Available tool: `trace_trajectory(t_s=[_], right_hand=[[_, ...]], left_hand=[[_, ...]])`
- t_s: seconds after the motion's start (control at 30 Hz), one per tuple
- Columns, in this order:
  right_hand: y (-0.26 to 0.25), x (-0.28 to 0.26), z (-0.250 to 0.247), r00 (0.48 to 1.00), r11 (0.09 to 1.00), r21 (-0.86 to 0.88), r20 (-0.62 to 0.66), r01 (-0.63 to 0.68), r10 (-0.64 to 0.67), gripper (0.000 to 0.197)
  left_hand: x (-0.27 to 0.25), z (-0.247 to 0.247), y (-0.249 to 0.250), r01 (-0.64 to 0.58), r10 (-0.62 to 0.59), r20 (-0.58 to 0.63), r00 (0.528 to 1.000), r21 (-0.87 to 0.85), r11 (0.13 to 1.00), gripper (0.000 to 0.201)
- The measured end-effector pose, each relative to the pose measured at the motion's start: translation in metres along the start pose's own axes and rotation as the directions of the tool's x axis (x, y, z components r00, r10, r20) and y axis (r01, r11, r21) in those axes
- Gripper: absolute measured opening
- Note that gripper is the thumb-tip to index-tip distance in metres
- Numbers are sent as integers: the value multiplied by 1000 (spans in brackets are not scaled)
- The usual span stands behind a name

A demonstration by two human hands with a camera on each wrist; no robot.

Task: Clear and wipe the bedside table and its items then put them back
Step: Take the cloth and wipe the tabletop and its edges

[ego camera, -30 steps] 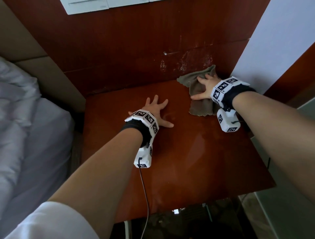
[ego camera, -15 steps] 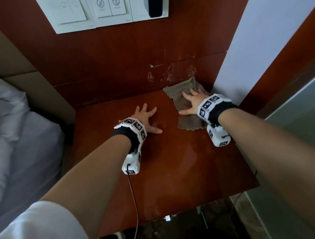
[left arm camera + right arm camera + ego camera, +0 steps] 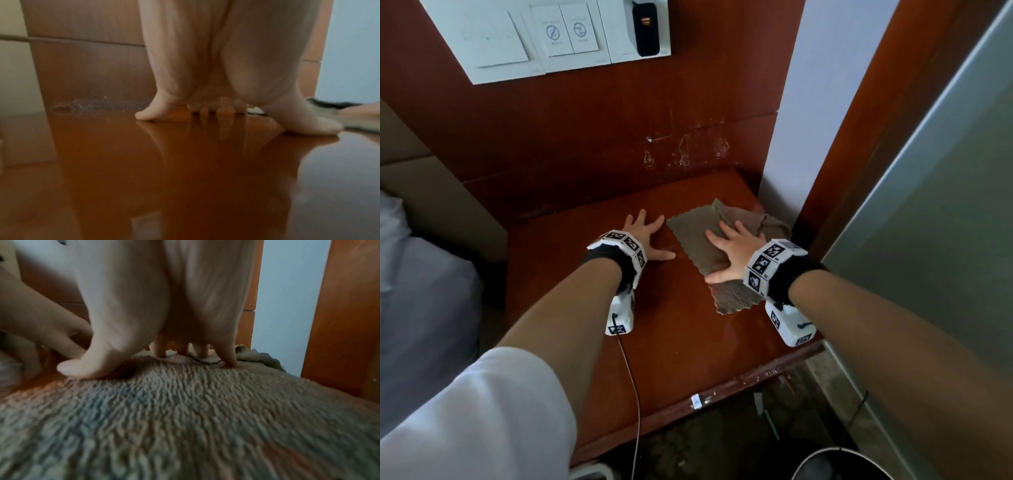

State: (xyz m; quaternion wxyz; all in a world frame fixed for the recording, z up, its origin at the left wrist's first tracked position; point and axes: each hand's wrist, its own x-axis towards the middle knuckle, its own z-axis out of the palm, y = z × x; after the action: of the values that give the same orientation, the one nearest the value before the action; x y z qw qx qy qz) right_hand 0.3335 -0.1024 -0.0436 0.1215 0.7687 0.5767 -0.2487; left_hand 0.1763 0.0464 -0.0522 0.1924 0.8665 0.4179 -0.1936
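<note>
The glossy red-brown bedside table (image 3: 681, 356) carries only a grey-green cloth (image 3: 691, 233) at its back right. My right hand (image 3: 732, 250) lies flat on the cloth with fingers spread, pressing it onto the wood; the cloth bunches up past the fingers towards the wall corner. In the right wrist view the fingers (image 3: 230, 352) and thumb stand on the fuzzy cloth (image 3: 205, 410). My left hand (image 3: 647, 236) rests palm down on the bare tabletop just left of the cloth, fingers spread. The left wrist view shows its fingertips (image 3: 146, 113) touching the shiny tabletop (image 3: 164, 170), with the cloth's edge (image 3: 320, 104) at the right.
A wood-panelled wall with scuffed marks (image 3: 688, 154) backs the table; a white switch panel (image 3: 544, 37) with a black plug sits above. A bed with white sheets (image 3: 421, 291) lies left. A white wall strip and frosted panel (image 3: 935, 205) close the right. A round bin rim (image 3: 839, 462) shows below.
My right hand has slid the cloth from the back right corner leftward and nearer, close to my left hand. The left hand stays planted. The head view has tilted up.
</note>
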Motion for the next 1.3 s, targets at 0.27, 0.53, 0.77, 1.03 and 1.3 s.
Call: trace_trajectory(t_s=[0.27, 0.53, 0.77, 1.03, 1.3], right_hand=[[-13, -37, 26, 1000, 999, -16, -12, 28, -28, 99], [-36, -63, 44, 999, 998, -31, 13, 45, -45, 100], [-67, -87, 62, 997, 996, -49, 30, 76, -74, 102], [-102, -92, 68, 995, 996, -68, 81, 65, -60, 107], [-134, -78, 54, 996, 998, -38, 70, 57, -55, 107]], left_hand=[[-47, 19, -10, -51, 48, 68, 997, 58, 997, 99], [-99, 51, -29, -50, 46, 112, 993, 32, 998, 100], [-140, 66, -33, -10, 4, 131, 991, 46, 999, 99], [-178, 84, -52, 62, -63, 132, 989, 7, 998, 101], [-189, 87, -72, 124, -120, 91, 989, -48, 991, 108]])
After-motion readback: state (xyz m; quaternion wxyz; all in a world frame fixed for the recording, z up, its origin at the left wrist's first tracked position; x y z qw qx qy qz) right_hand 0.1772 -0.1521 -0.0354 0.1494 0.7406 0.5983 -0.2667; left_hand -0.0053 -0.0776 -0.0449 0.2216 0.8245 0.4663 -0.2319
